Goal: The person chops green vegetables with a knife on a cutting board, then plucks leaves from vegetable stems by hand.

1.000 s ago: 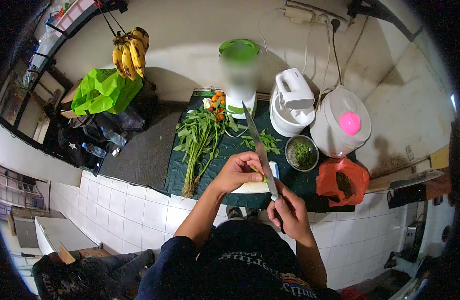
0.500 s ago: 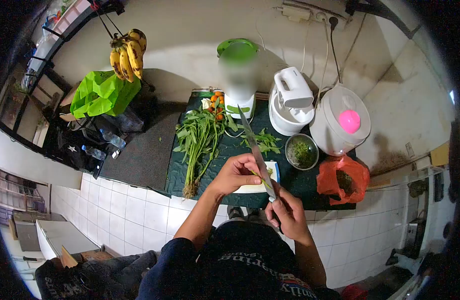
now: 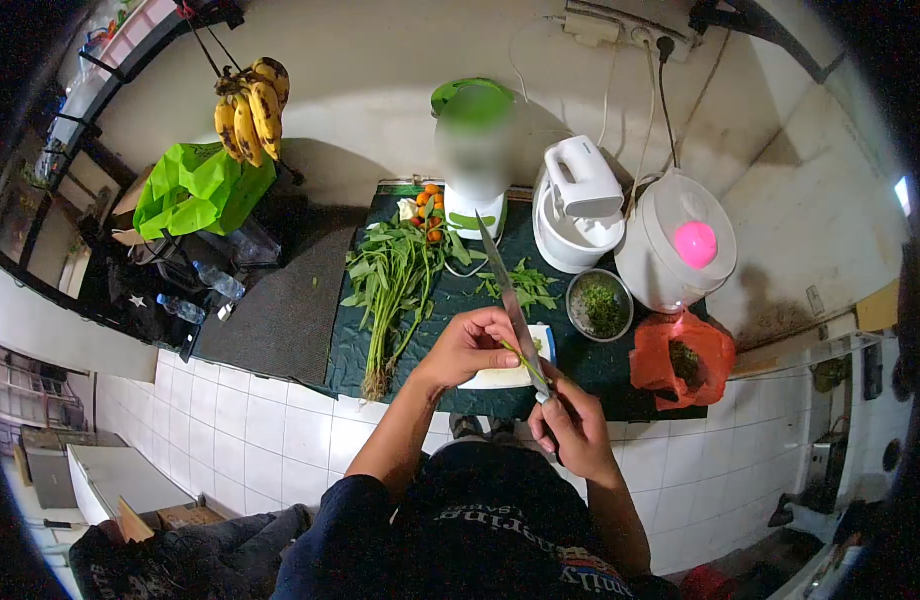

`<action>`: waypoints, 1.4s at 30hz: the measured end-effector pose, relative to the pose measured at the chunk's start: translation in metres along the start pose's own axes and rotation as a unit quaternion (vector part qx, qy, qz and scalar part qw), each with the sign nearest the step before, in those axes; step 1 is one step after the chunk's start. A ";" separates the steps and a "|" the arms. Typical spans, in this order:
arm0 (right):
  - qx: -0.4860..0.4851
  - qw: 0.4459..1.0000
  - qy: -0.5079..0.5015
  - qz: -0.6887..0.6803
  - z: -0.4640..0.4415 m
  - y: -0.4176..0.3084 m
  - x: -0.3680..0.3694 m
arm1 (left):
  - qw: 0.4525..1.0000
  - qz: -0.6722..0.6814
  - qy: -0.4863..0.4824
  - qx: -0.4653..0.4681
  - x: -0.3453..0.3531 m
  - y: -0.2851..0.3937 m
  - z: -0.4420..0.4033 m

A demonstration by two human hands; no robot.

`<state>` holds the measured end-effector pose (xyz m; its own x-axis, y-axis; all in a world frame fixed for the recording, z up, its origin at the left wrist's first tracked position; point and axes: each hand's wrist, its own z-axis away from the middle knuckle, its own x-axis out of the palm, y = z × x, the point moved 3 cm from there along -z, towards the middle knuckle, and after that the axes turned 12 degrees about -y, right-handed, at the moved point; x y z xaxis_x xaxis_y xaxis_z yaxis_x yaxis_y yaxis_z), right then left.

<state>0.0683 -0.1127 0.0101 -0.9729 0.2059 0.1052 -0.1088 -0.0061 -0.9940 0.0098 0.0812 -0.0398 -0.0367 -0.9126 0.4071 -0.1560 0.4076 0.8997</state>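
Note:
My right hand (image 3: 572, 425) is closed on the handle of a long knife (image 3: 507, 290), whose blade points up and away toward the blender. A thin green stem (image 3: 521, 357) is pinched in my left hand (image 3: 472, 350), against the blade. Beneath both hands lies a white cutting board (image 3: 500, 378) with small green bits on it. Left of the board is a bunch of leafy greens (image 3: 395, 290) with roots. Loose leaves (image 3: 528, 284) lie behind the board, and a metal bowl (image 3: 600, 305) of chopped greens stands to the right.
A blender (image 3: 475, 190), a white stand mixer (image 3: 580, 205) and a white lidded container (image 3: 677, 245) line the wall. An orange bag (image 3: 683, 362) sits at the right. Bananas (image 3: 250, 115) hang over a green bag (image 3: 202, 188). Another person's dark clothing (image 3: 195, 555) shows at lower left.
The camera view has shifted slightly, moving the counter items a little left. Both hands stay almost in place, with the stem and knife still held.

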 end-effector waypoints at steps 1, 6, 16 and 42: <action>0.000 1.000 -0.001 0.000 -0.001 0.000 0.000 | 1.000 -0.002 0.000 -0.003 -0.001 0.000 0.000; 0.007 1.000 -0.012 -0.018 -0.004 0.009 0.001 | 1.000 -0.001 -0.004 0.013 -0.003 0.004 0.000; 0.007 1.000 -0.028 0.003 -0.013 0.005 0.004 | 1.000 0.012 -0.016 0.016 -0.016 -0.003 0.004; 0.003 1.000 -0.013 0.009 -0.015 0.003 0.000 | 1.000 0.007 -0.014 0.016 -0.014 0.004 -0.001</action>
<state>0.0706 -0.0981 0.0072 -0.9797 0.1800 0.0879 -0.0921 -0.0151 -0.9956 0.0112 0.0952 -0.0420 -0.0661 -0.9075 0.4147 -0.1862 0.4195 0.8884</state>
